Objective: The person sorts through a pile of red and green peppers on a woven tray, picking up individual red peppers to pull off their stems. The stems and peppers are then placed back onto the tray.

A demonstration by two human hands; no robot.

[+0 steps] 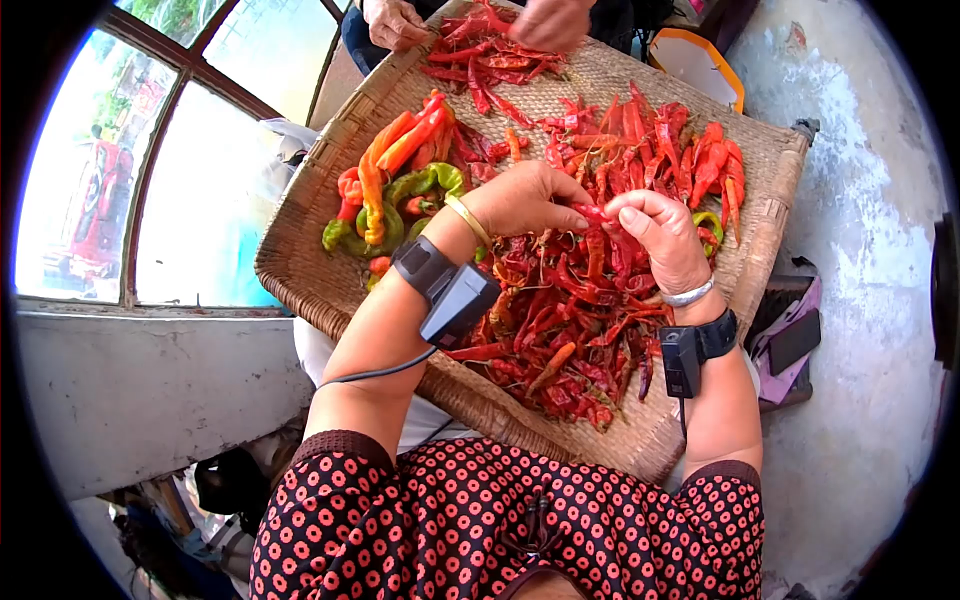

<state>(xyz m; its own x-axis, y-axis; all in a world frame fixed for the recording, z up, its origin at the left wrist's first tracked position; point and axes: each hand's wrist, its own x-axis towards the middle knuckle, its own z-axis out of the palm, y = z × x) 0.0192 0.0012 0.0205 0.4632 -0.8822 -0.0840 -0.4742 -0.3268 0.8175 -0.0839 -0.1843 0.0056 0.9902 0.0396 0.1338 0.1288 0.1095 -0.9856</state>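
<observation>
My left hand [528,203] and my right hand [664,240] meet over the middle of a woven tray [745,265]. Between their pinched fingertips is a small red chili pepper [595,214], mostly covered by the fingers. Below them spreads a large heap of dark red dried chilies [570,330], with stems mixed in. Brighter red chilies [640,135] lie just beyond my fingers. To the left of my left hand rest larger orange peppers [400,140] and curled green peppers [425,182].
Across the tray, another person's hand [395,22] rests near the rim, and that person's other hand [552,22], blurred, is over a far pile of red chilies [485,60]. A window [200,150] stands left. An orange-rimmed container [697,65] is behind the tray's far right edge.
</observation>
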